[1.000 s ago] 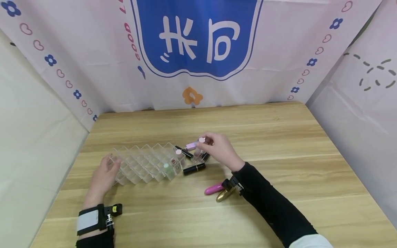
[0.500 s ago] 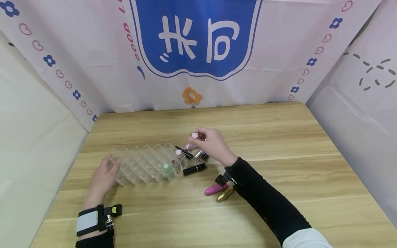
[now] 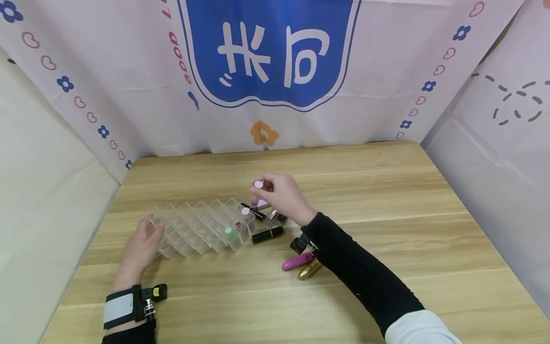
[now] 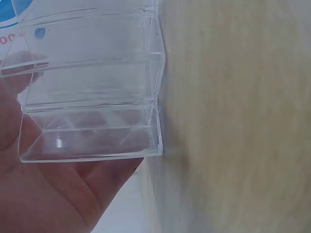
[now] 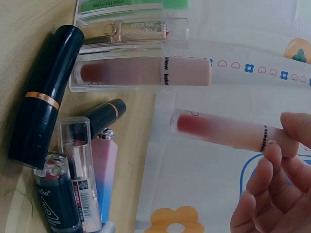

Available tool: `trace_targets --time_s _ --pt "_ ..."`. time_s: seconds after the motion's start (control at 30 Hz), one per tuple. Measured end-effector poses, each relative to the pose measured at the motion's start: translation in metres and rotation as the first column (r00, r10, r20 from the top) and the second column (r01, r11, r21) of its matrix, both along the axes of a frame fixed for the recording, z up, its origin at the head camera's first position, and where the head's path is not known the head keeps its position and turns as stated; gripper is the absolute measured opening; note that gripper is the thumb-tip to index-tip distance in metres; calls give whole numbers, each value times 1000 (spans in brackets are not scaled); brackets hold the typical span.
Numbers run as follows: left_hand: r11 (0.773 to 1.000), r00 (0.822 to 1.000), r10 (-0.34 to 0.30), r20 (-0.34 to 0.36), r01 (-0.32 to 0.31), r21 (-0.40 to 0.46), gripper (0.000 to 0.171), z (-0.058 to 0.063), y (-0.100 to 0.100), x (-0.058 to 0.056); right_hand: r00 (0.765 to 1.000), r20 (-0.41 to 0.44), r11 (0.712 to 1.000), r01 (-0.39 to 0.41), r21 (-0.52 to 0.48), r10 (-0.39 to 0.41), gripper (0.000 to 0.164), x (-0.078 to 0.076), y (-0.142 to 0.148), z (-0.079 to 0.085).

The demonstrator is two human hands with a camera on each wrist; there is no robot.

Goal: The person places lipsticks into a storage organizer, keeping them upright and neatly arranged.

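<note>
My right hand (image 3: 285, 196) pinches a lip gloss tube (image 5: 218, 133) by its pale pink cap, between thumb and fingertips. The tube is clear with a red base, raised above the table just right of the clear lipstick organizer (image 3: 193, 231). At the organizer's left end my left hand (image 3: 142, 243) grips the wall; in the left wrist view its fingers show through the clear plastic. Slots at the right end hold a similar lip gloss (image 5: 126, 72), a clear-capped tube (image 5: 138, 31) and a green-capped tube (image 3: 231, 234).
Beside the organizer lie a black lipstick (image 3: 267, 235), a slim black tube (image 5: 104, 116), a pink-and-blue tube (image 5: 104, 170), a clear-capped lipstick (image 5: 80, 189) and a dark one (image 5: 58, 204). Closer to me are a magenta tube (image 3: 297, 261) and a gold tube (image 3: 309, 270).
My right hand has lifted the lip gloss from among the loose tubes and moved it left and away from me, toward the organizer's right end. The left hand keeps its place.
</note>
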State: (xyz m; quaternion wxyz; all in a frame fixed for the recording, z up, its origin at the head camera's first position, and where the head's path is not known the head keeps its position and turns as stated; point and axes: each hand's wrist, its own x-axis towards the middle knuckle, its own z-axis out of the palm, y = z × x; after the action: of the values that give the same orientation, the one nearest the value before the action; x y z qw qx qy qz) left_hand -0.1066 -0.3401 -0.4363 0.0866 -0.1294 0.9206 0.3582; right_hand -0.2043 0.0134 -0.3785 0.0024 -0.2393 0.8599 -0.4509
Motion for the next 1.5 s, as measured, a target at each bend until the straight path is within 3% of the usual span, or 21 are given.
trace_targets --time_s 0.43,1.0,1.5 --pt "1000 1000 -1 -9 1 -14 80 -3 -2 1 999 -42 1000 -16 4 16 21 3 -18 -5" --pt "1000 1000 -1 -6 1 -4 81 -1 0 1 996 -36 997 -75 20 76 22 6 -29 -13" --pt "1000 1000 7 -1 -7 -4 80 -1 1 1 995 -62 992 -78 100 84 19 9 -38 -22"
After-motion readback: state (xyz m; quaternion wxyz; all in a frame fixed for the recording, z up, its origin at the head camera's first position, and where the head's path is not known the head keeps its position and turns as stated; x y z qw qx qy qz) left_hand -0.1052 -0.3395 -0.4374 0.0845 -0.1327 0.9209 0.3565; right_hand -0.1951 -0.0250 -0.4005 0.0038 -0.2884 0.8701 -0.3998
